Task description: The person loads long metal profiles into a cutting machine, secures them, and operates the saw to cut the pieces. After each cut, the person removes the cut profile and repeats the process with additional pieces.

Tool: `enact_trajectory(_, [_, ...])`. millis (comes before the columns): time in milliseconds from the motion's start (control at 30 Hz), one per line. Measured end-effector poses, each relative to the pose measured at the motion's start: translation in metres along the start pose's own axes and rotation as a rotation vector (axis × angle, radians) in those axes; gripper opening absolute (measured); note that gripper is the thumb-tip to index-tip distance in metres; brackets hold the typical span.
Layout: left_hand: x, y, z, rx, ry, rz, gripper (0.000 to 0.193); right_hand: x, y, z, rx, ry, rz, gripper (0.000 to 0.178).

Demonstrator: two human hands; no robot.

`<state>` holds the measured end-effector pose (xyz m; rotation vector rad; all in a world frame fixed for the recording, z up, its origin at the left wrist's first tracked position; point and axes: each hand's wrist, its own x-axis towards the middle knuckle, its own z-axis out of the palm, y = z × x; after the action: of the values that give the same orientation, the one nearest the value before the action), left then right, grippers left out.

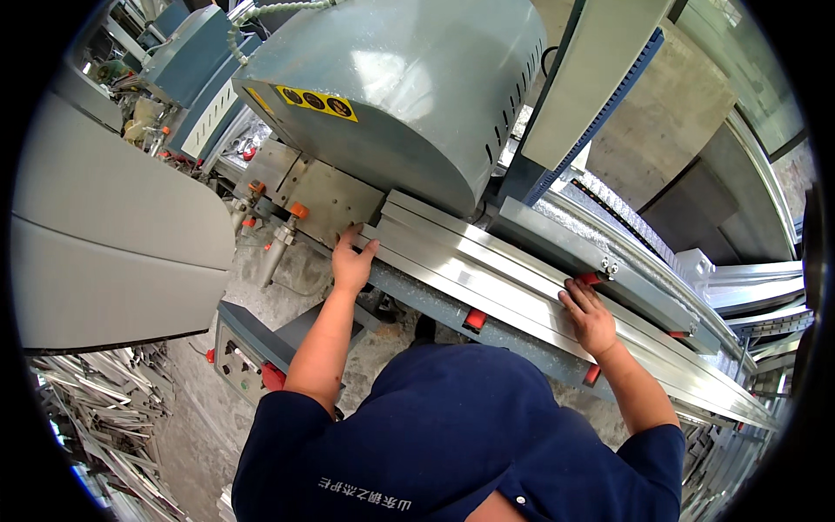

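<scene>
Just in front of the big grey-green hood (391,96), long silvery metal profiles (470,271) lie side by side, running away past the hood's right. At their end nearest the hood, the person's left hand (352,263) is loosely curved, thumb apart from the fingers, touching the front profile; whether it grips, I cannot tell. Farther right of the hood, the right hand (591,324) rests palm down on the profiles, fingers slightly bent, closed around nothing. By the hood's near left corner slants a pale cylinder (277,252) with an orange knob (299,210).
</scene>
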<state>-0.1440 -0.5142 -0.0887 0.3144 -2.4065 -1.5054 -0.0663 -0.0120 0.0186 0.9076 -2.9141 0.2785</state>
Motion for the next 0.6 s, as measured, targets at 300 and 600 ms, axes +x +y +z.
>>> enact_trajectory(300, [-0.019, 0.032, 0.012, 0.005, -0.027, -0.038, 0.048, 0.001, 0.000, 0.001, -0.005, 0.002, -0.005, 0.052])
enact_trajectory(600, [-0.019, 0.019, 0.015, 0.001, -0.040, -0.014, 0.054, -0.001, 0.002, 0.003, 0.001, -0.003, -0.001, 0.053])
